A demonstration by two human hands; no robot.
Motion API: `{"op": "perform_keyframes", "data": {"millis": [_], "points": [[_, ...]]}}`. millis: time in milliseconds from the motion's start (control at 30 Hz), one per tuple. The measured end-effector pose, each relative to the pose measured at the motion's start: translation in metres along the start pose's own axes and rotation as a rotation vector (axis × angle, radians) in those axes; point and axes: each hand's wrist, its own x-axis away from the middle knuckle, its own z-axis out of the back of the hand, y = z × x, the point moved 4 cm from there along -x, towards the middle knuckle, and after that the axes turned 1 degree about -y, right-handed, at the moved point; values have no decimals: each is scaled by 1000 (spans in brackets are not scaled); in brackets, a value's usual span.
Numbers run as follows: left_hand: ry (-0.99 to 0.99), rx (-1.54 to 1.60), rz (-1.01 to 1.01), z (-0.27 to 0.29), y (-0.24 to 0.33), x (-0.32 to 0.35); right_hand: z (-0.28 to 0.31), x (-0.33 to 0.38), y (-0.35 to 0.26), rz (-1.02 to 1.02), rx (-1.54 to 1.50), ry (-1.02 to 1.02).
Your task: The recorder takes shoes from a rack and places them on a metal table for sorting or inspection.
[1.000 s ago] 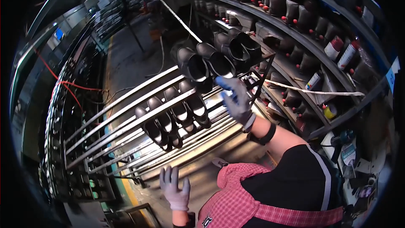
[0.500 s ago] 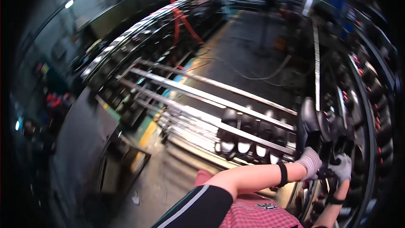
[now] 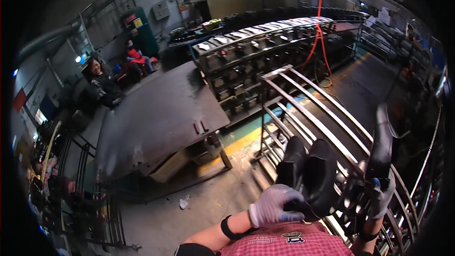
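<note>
My left hand, in a grey-white glove, is closed on the lower ends of a pair of black shoes. One shoe shows its dark, hollow side; the other shoe stands beside it, toe up. To the right, my gloved right hand is closed on a tall black boot, its toe pointing up. More dark footwear sits between my hands, partly hidden by the shoes.
A metal bar rack stands ahead. Left of it is a large dark table; behind is a long rack of shoe lasts. Two people are at the far left. Red straps hang down, and crumpled white scrap lies on the floor.
The view has swung left, bringing the table and people into sight. My hands have moved apart from the shoes at the right rack; my left hand now holds a pair of shoes clear of it.
</note>
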Motion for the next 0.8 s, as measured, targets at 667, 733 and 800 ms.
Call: {"op": "perform_keyframes", "data": {"millis": [667,733,800], "points": [[462,-702,1329,315,-201,292,-700,26,-44,770,142,-1412],[496,-832,1218,350,-214,286,-743,8,-52,875,160,-1337],[475,-930,1188,396,-236,281,-791,-11,-55,923,101,-1302]]}}
